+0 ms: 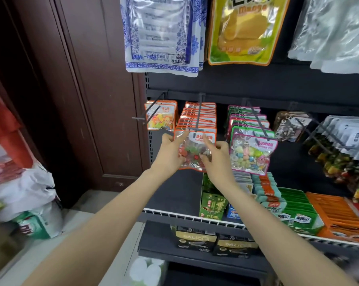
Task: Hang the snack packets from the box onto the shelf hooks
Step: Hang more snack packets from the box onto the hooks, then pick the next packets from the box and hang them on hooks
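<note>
Hands, left point(168, 154) and right point(216, 159), pinch an orange-edged candy packet point(194, 150) at the hook point(197, 129).

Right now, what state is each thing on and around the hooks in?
Left hand: grip on the packet's left edge.
Right hand: grip on the packet's right side.
Orange candy packet: held at the hook tip.
Middle hook: nearly full.
Left hook: few packets, front part bare.

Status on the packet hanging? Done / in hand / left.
Done: a full row of orange-edged packets already hangs on the middle hook. In hand: left hand and right hand hold a candy packet at that hook's tip. Left: unclear; the box isn't in view. The neighbouring hook has spare room.
</note>
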